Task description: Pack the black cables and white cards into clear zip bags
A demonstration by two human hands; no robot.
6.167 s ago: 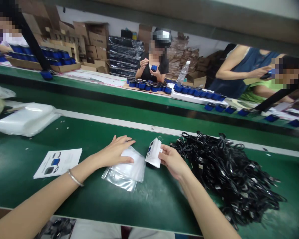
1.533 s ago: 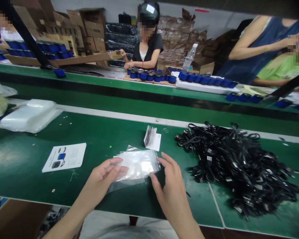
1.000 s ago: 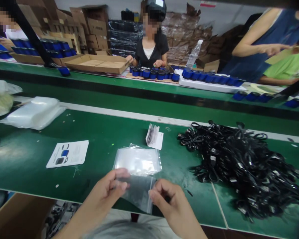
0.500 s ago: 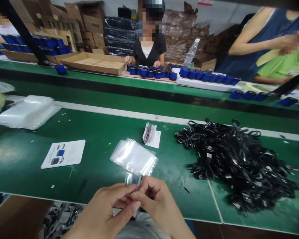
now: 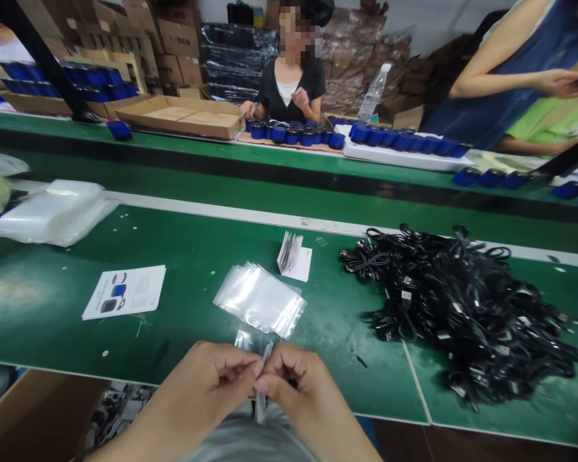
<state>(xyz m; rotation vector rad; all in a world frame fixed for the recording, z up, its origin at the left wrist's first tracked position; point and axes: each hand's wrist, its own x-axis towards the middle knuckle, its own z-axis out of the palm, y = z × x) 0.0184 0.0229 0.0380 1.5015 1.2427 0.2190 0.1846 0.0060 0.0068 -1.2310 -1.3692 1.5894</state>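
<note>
My left hand (image 5: 207,391) and my right hand (image 5: 298,391) meet at the table's near edge, both pinched on the top of one small clear plastic bag (image 5: 259,351), which stands edge-on between the fingertips. Just beyond them a stack of the same clear bags (image 5: 260,298) lies on the green table (image 5: 192,256). A small pile of folded white leaflets (image 5: 293,255) sits behind the stack. To the right lies a big heap of coiled black cables (image 5: 457,308).
A printed sheet (image 5: 125,290) lies to the left, and white plastic bags (image 5: 52,212) at far left. Across the belt, people work beside rows of blue round items (image 5: 390,138), a flat cardboard box (image 5: 183,117) and a water bottle (image 5: 373,96).
Both hands lifted one bag off the stack, drew it toward me and closed their fingertips on its top edge. Across the belt, a cardboard box was set down.
</note>
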